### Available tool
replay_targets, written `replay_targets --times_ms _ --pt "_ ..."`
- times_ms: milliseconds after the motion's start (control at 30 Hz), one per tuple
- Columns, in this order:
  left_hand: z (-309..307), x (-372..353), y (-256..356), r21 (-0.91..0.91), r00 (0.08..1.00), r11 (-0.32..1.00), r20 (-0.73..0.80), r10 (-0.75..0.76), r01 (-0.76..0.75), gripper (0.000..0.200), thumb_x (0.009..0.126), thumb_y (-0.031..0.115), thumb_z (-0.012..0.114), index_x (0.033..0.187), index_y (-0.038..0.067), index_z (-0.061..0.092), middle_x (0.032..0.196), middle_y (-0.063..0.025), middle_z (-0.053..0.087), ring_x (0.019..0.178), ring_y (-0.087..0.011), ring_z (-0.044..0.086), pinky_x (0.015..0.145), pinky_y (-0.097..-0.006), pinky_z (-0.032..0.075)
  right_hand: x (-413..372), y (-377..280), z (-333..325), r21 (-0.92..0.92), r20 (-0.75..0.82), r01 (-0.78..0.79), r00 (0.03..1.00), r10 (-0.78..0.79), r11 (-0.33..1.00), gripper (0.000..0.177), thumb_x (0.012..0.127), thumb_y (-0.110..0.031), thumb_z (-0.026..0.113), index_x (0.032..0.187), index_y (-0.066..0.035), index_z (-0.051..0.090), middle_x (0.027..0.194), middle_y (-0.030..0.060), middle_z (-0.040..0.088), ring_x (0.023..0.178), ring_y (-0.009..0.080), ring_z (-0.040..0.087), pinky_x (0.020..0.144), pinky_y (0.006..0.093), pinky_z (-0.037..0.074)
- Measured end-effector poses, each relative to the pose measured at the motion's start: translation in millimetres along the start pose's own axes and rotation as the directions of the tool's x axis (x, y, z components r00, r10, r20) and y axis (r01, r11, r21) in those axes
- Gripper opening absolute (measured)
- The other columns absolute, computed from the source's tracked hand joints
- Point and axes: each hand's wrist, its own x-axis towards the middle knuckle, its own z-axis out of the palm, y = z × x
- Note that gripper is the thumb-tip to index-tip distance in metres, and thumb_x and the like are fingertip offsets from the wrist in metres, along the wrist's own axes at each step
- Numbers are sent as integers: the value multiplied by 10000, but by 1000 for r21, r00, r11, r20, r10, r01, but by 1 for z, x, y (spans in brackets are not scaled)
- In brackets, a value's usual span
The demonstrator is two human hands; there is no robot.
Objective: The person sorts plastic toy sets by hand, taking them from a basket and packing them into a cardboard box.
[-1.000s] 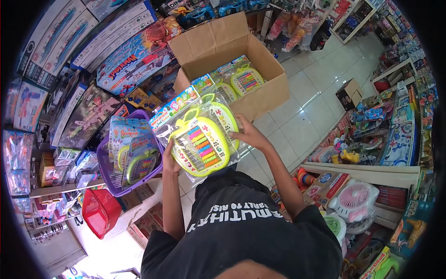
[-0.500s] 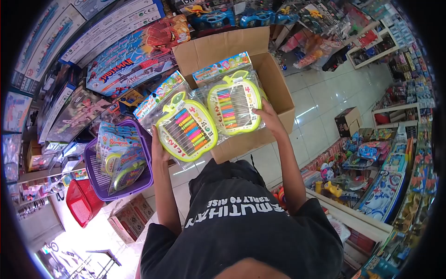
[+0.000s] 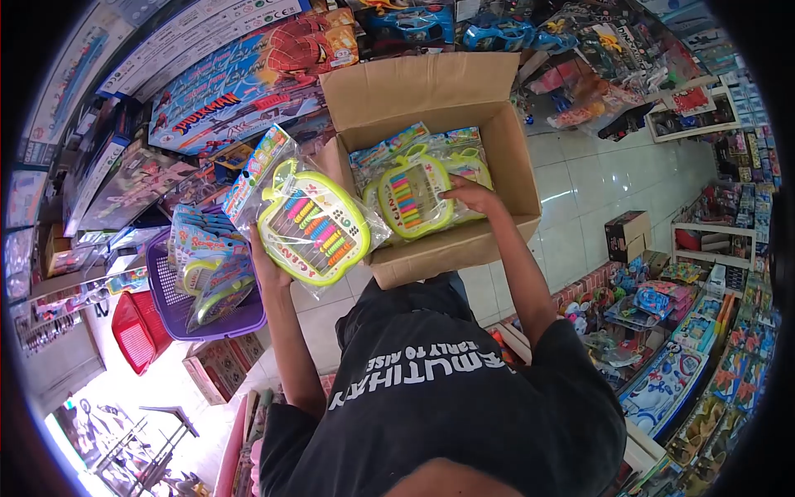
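At the mouth of the open cardboard box (image 3: 451, 254), the right hand (image 3: 474, 196) has hold of a green apple-shaped abacus pack (image 3: 416, 197). Its thumb lies over the frame's right edge; the other fingers are mostly hidden, though they seem to pinch the pack from behind. Other bagged packs lie under and beside it; whether it rests on them, I cannot tell.

Left of the box, the left hand (image 3: 269, 269) holds up a similar bagged pack (image 3: 313, 229), tilted, its lower left edge pinched between the thumb and fingers largely out of sight. A purple basket (image 3: 161, 286) with bagged toys stands just beside that hand.

The step in hand looks to be parting the packs, one to each hand. The next move seems to call for a firm right grip, clear of the neighbouring plastic, and a level left wrist.
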Motion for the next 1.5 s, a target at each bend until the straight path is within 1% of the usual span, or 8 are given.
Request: replay_targets --times_ms 200,600,733,833,900,1033,1267,1500 --pt "1 -3 -15 23 995 998 -81 65 -63 494 938 388 351 1266 21 389 1223 -161 490 1082 -278 516 908 -413 438 42 15 -1 -492 -119 -481 863 491 726 449 809 -267 599 1122 39 499 917 141 601 819 252 609 654 381 503" --pt "45 0 -35 -16 1000 1000 -25 -7 6 489 933 391 370 1220 0 430 1159 -163 535 1020 -264 558 875 -392 469 67 38 20 -973 -227 -230 954 197 -7 478 815 -499 480 1023 -100 638 976 105 644 958 240 599 798 381 485" --pt "60 5 -46 31 1000 999 4 -30 30 493 926 402 387 1207 0 438 1138 -165 545 986 -258 576 857 -381 486 66 16 7 -978 -194 -206 960 202 39 522 805 -536 472 1010 -85 638 1022 99 632 961 263 597 786 410 482" --pt "93 6 -53 53 993 992 28 -119 117 468 928 378 396 1198 -1 443 1102 -147 565 953 -236 592 816 -374 508 41 -33 1 -892 -84 -196 957 279 407 587 813 -596 440 950 -50 609 986 102 621 845 198 601 758 345 472" --pt "97 18 -67 109 991 988 67 -118 110 450 932 359 397 1196 -2 443 1091 -142 570 939 -230 597 797 -365 517 14 -58 -3 -361 -65 -221 975 212 906 608 821 -621 402 1017 -74 580 946 42 629 865 166 598 695 350 469" --pt "127 38 -102 212 983 968 92 -160 137 422 922 338 450 1162 -9 458 1041 -128 582 878 -203 609 743 -344 532 -36 -82 -18 138 46 -11 999 4 990 507 864 -557 410 1070 -107 520 933 23 600 865 114 560 762 286 425" --pt "137 86 -183 479 953 856 110 -281 197 416 898 358 499 1086 -12 517 993 -83 594 861 -157 577 745 -300 480 -39 -35 -63 -301 -233 2 969 -76 954 314 875 -276 551 1106 -83 461 882 42 588 796 83 539 667 242 431" --pt "110 136 -246 988 955 152 17 -295 29 597 807 472 549 1046 -73 498 950 -196 594 838 -287 570 773 -339 434 -14 28 -89 -672 -468 -151 845 -258 725 335 833 -214 552 1066 8 458 956 205 581 897 306 569 784 359 442"
